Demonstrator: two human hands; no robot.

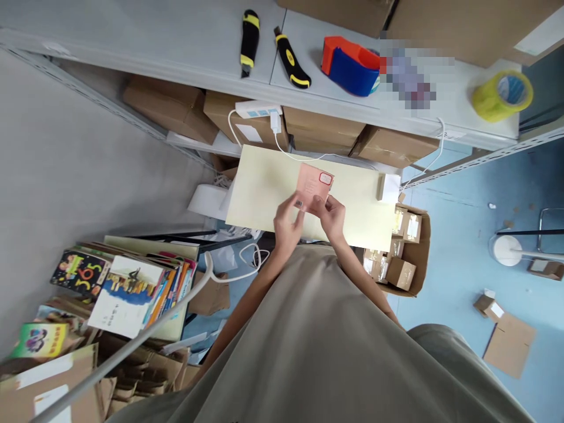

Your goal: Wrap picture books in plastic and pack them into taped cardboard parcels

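Note:
A small pink booklet (pixel 314 181) is held up over the pale yellow tabletop (pixel 264 188). Its visible face carries a red-bordered label near the upper right corner and a barcode at the lower left. My left hand (pixel 288 226) pinches the lower left corner beside the barcode. At the lower right, my right hand (pixel 333 218) has its thumb on the cover and its other fingers behind the edge. A white box (pixel 389 188) stands on the right end of the tabletop.
On the shelf (pixel 176 35) above lie two utility knives (pixel 250 44), an orange-and-blue tape dispenser (pixel 352 66) and yellow tape (pixel 502 95). A power strip (pixel 258 110) trails a white cable. Stacked books (pixel 132 294) stand left; an open carton (pixel 416 258) of small boxes stands right.

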